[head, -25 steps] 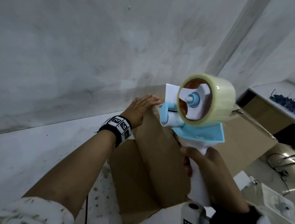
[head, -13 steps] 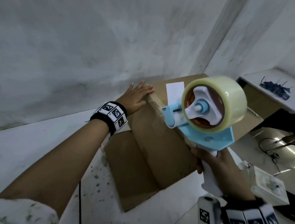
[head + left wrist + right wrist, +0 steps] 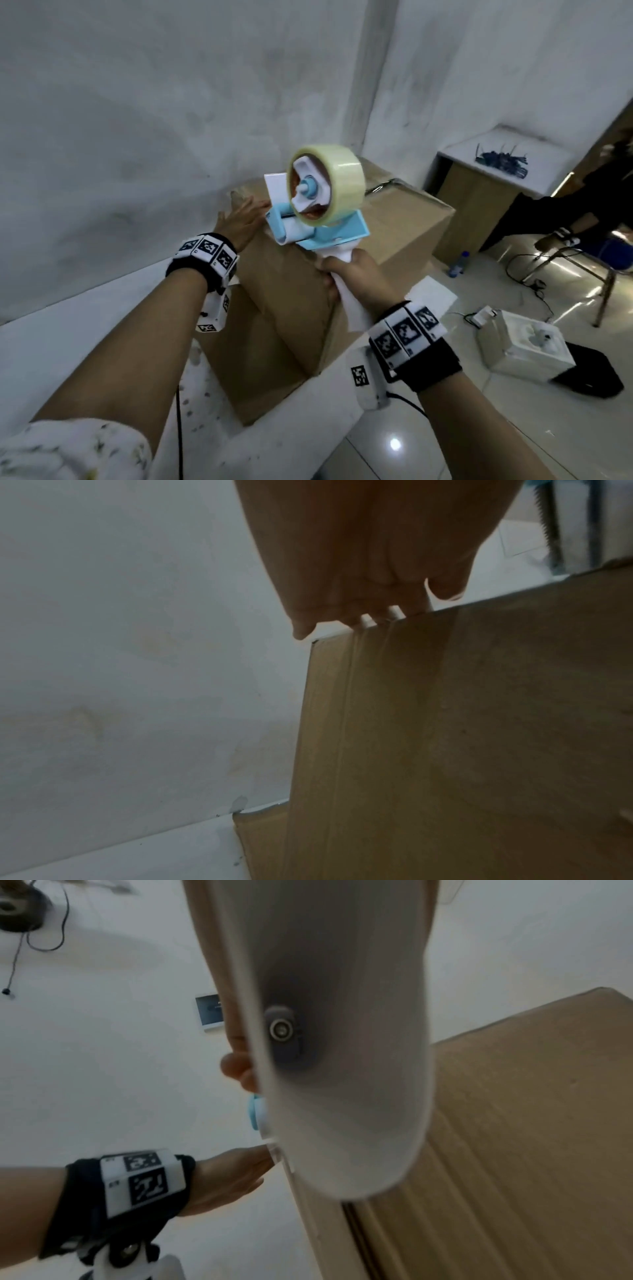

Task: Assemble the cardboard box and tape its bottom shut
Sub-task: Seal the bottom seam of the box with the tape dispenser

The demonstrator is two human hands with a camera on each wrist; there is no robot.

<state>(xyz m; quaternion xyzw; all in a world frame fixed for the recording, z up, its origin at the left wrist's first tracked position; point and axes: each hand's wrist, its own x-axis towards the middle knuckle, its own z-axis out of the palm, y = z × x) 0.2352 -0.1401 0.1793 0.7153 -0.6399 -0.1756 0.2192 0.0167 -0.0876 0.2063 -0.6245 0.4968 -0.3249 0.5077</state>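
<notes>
A brown cardboard box (image 3: 294, 308) stands upright on a white surface against the wall, its flaps folded shut on top. My left hand (image 3: 241, 222) lies flat with straight fingers on the box's far top edge; the left wrist view shows the fingers (image 3: 369, 588) over that edge of the box (image 3: 479, 723). My right hand (image 3: 356, 284) grips the white handle of a blue tape dispenser (image 3: 318, 219) carrying a roll of clear tape (image 3: 337, 185), its front roller at the box's top. The right wrist view shows mostly the white handle (image 3: 342, 1042) beside the box (image 3: 531, 1123).
The grey wall stands close behind the box. To the right are a wooden cabinet (image 3: 479, 205) with a white top, a white appliance box (image 3: 524, 342) on the glossy floor, cables, a water bottle (image 3: 459, 263) and a chair (image 3: 582, 260) with a seated person's legs.
The tape dispenser has moved away from me and down to the box's top near my left hand. The view has pulled back, showing more of the box and room.
</notes>
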